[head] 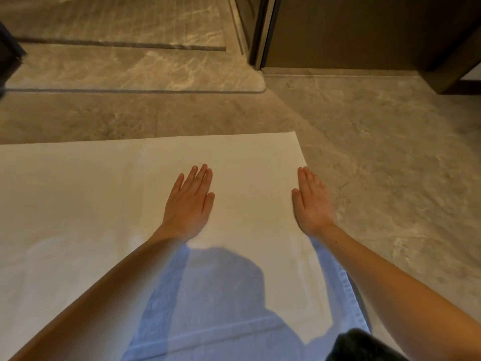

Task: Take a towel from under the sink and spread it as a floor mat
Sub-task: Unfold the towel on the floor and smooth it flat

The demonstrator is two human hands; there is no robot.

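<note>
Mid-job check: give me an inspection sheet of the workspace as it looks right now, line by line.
Surface: grey-brown marble floor.
Job's things: white towel spread flat on the floor; its far right corner lies square, and its left end runs out of view.
Clutter: dark object at the lower right edge, too cropped to identify.
Grippers: left hand flat on the towel, fingers straight; right hand flat at the towel's right edge, fingers straight.
Cables: nothing seen.
Surroundings: stone ledge with a rounded corner beyond the towel; brown panel at the far right.
</note>
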